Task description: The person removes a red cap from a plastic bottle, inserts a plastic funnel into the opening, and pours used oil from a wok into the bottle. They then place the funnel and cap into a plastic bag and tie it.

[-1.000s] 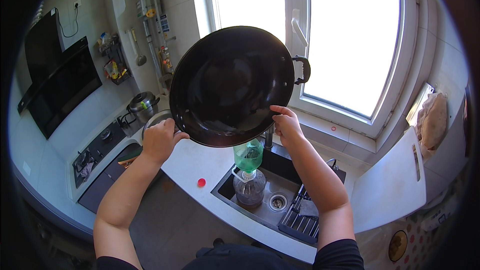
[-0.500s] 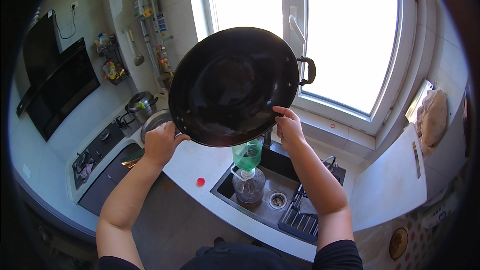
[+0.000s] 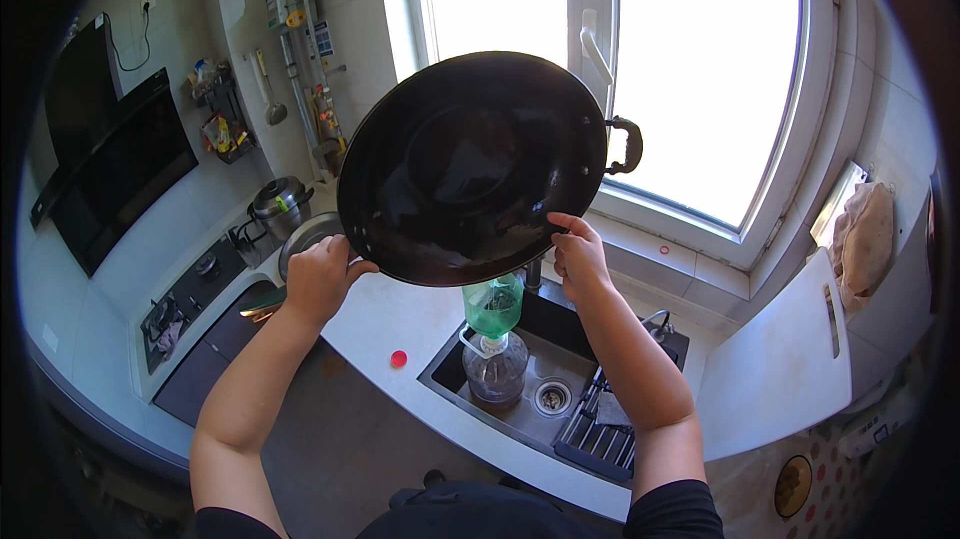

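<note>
Wok: the black wok (image 3: 470, 169) fills the centre of the frame, raised and tilted so that its dark inside faces me; its free handle (image 3: 626, 145) sticks out at the right, in front of the window (image 3: 705, 89).
Left hand: my left hand (image 3: 322, 277), left of centre, is closed around the wok's lower-left edge, thumb pointing right along the rim.
Right hand: my right hand (image 3: 580, 254), right of centre, has its index finger reaching over the lower-right rim onto the inner face, the other fingers bent; I cannot tell whether they pinch the rim.
Funnel: under the wok's lower edge, the green funnel (image 3: 493, 311) sits upright in the mouth of the jug (image 3: 495, 371); the wok hides its top, so I cannot tell if they touch.
Sink: the jug stands in the dark sink (image 3: 530, 364), lower centre, with the drain (image 3: 553, 397) just to its right and a rack (image 3: 597, 439) at the lower right.
Table: the white table (image 3: 375, 324) carries a red cap (image 3: 399, 359), left of the sink.
Left side: a lidded pot (image 3: 280, 201) stands near the stove (image 3: 195, 284), below the hood (image 3: 120, 164).
Right side: a white board (image 3: 780, 364) leans there.
</note>
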The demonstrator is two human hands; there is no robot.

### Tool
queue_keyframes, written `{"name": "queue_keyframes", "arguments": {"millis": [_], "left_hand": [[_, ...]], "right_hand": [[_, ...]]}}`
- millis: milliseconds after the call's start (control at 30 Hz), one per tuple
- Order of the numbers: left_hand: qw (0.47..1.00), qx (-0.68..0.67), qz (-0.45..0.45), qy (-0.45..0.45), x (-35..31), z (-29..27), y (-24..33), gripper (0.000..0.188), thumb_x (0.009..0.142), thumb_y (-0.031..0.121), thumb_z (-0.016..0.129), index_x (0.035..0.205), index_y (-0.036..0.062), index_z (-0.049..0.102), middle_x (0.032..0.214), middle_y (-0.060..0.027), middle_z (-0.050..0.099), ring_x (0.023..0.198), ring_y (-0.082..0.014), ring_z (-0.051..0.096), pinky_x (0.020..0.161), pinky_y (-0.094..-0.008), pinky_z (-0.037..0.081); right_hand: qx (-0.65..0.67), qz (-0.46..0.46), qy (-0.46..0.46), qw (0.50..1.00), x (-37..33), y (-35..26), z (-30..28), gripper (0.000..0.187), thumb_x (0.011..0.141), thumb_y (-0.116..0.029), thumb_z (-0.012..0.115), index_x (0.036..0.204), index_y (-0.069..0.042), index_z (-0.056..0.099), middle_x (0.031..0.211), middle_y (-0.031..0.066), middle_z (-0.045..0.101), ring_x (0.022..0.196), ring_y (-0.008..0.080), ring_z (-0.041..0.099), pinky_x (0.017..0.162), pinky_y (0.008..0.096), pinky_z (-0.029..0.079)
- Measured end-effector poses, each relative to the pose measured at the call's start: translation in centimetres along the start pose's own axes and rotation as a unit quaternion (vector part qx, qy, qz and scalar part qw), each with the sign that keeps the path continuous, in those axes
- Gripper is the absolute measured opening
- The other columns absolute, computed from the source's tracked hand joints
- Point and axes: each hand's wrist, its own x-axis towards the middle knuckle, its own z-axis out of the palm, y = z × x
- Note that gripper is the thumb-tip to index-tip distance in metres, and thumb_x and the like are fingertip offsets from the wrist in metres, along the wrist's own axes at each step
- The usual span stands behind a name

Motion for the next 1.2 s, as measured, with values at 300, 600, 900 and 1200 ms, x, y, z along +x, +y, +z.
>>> {"name": "queue_keyframes", "arguments": {"millis": [300,600,900,1200], "left_hand": [[1.000,0.000,-0.008,-0.007,-0.06,0.23,0.37,0.039,0.069,0.035,0.075,0.076,0.0062,0.050,0.064,-0.0068,0.058,0.059,-0.0263,0.061,0.052,-0.0345,0.046],[1.000,0.005,0.004,0.011,-0.09,0.36,0.45,0.041,0.068,0.036,0.075,0.074,0.0071,0.048,0.063,-0.0057,0.057,0.058,-0.0255,0.060,0.050,-0.0343,0.045],[1.000,0.011,0.010,0.020,-0.25,0.66,0.20,0.042,0.068,0.038,0.075,0.075,0.0076,0.047,0.063,-0.0047,0.056,0.057,-0.0245,0.059,0.049,-0.0340,0.044],[1.000,0.006,0.010,0.021,-0.26,0.64,0.20,0.042,0.068,0.037,0.075,0.075,0.0074,0.046,0.063,-0.0051,0.056,0.057,-0.0249,0.059,0.049,-0.0341,0.044]], "right_hand": [[0.004,-0.001,0.002,1.000,0.24,0.32,-0.34,0.033,0.082,0.002,0.050,0.115,-0.002,0.053,0.058,-0.0052,0.037,0.040,0.0042,0.030,0.037,0.0209,0.023],[-0.007,-0.004,0.005,1.000,0.27,0.63,-0.10,0.035,0.082,0.002,0.049,0.116,-0.001,0.053,0.058,-0.0050,0.037,0.041,0.0046,0.030,0.037,0.0217,0.023],[0.002,-0.006,0.011,1.000,0.55,1.05,0.06,0.026,0.087,-0.004,0.050,0.113,-0.002,0.055,0.057,-0.0045,0.038,0.040,0.0047,0.030,0.037,0.0218,0.023],[0.004,0.001,0.022,1.000,0.42,0.54,0.32,0.027,0.088,-0.006,0.049,0.114,-0.003,0.055,0.055,-0.0054,0.037,0.039,0.0046,0.030,0.037,0.0218,0.023]]}}
